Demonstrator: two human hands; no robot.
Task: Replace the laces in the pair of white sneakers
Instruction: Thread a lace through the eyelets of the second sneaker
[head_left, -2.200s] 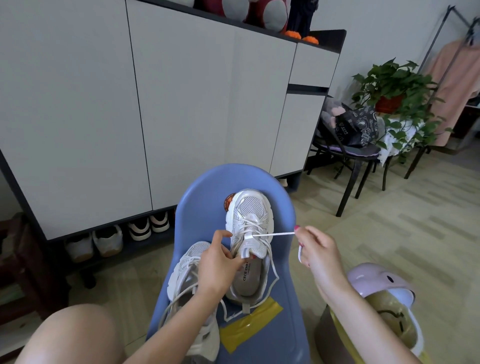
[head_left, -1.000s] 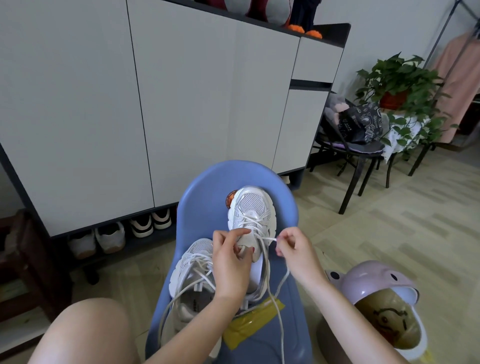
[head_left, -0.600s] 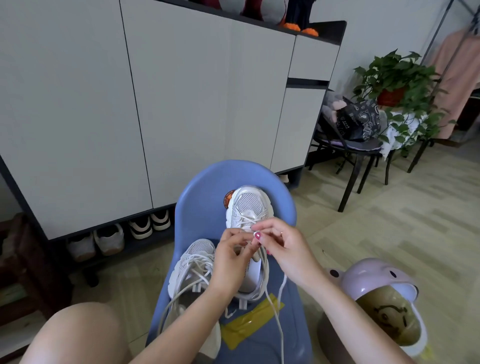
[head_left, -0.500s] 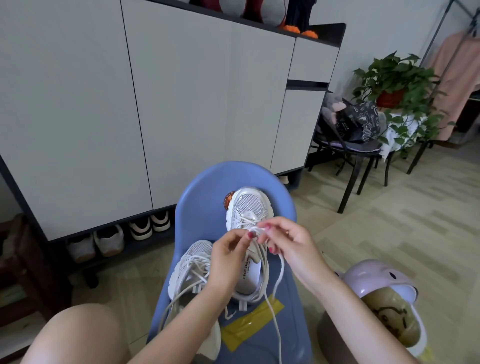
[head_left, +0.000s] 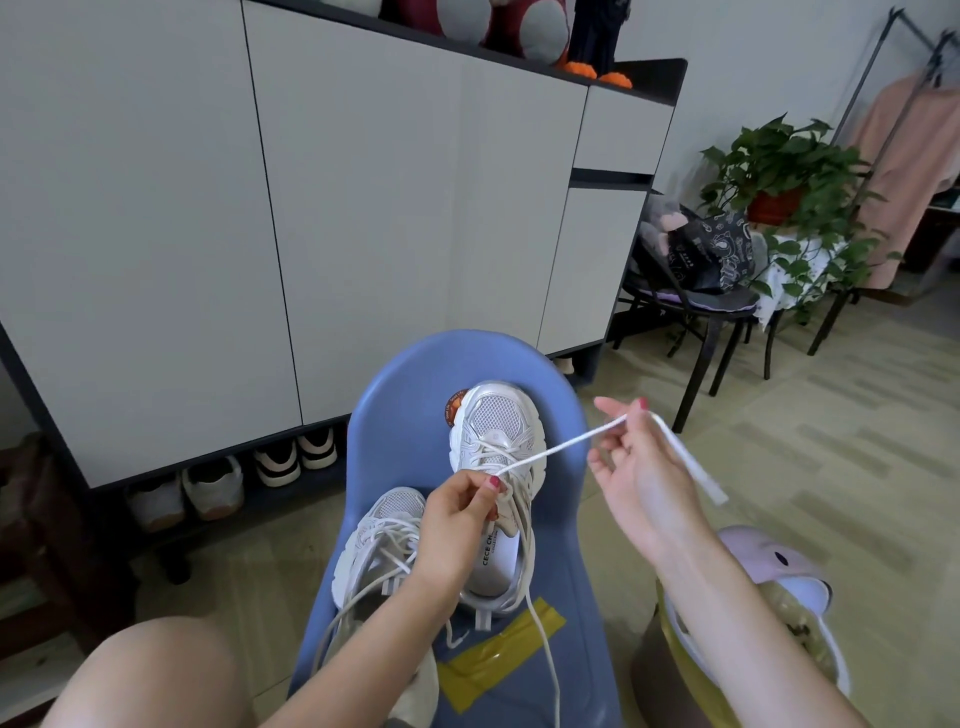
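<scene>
Far sneaker: a white mesh sneaker (head_left: 498, 467) lay toe-far on the blue plastic chair seat (head_left: 405, 415), its tongue pulled open and the printed insole showing.
Near sneaker: a second white mesh sneaker (head_left: 379, 545) lay to the left and nearer on the same seat, loose laces across it.
Left hand: the left hand (head_left: 457, 525) rested on the far sneaker's throat, fingers curled, thumb and forefinger pinching the lace at the eyelets.
Right hand: the right hand (head_left: 639, 478) was raised to the right of the sneaker, fingertips pinching the flat white shoelace (head_left: 561, 446), the other fingers loosely spread.
Lace: it ran taut from the eyelets up to the right hand; its free end hung over the hand's far side.
Surroundings: a strip of yellow tape (head_left: 498, 660) stuck on the seat's near part; a pale cabinet (head_left: 363, 208) stood behind.
</scene>
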